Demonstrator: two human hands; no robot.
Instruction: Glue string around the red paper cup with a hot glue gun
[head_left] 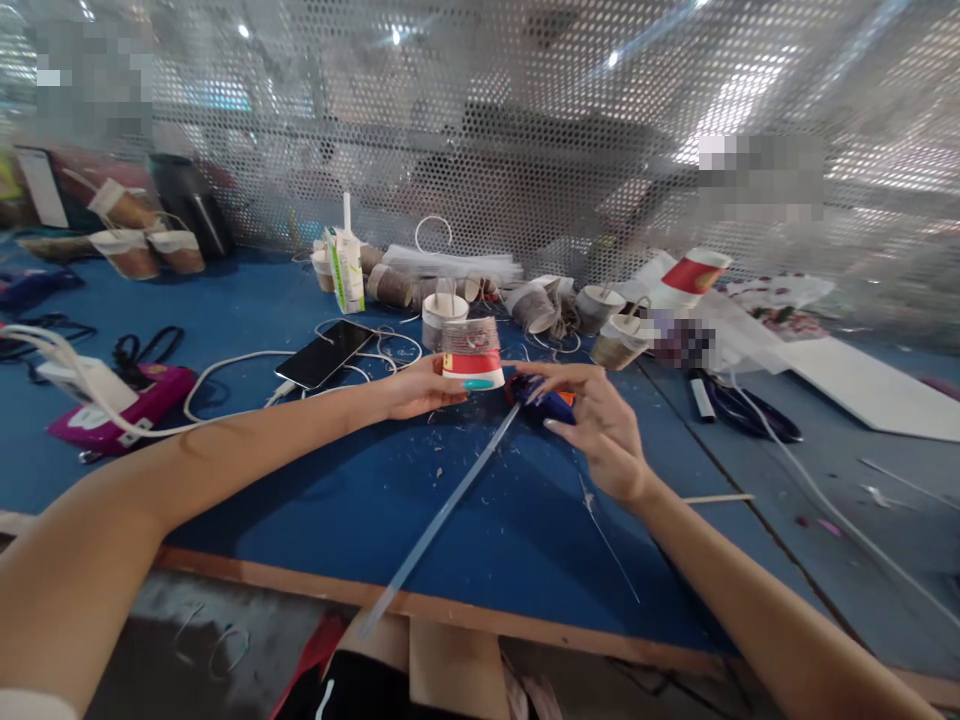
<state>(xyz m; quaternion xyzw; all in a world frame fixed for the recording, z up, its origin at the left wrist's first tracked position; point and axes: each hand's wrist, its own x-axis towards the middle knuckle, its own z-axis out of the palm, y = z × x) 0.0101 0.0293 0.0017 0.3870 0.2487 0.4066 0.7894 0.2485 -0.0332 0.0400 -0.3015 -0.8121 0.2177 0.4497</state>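
My left hand (429, 388) is closed around a small paper cup (472, 368) with a red and white side. Grey-brown twine is wound round the cup's upper part. Just right of it, my right hand (596, 420) has its fingers and thumb around a dark blue glue gun (551, 402) with an orange part. A long translucent glue stick (442, 520) sticks out of the gun's back and slants toward the table's front edge. The gun's nozzle is hidden. A thin strand (611, 545) lies below my right hand.
A phone (324, 354) on a white cable lies left, beside a purple power strip (124, 410). Several twine-wrapped cups (444, 312) and a drink carton (346, 270) line the back, before a perforated metal screen (420, 130). Dark-handled scissors (750, 410) lie right.
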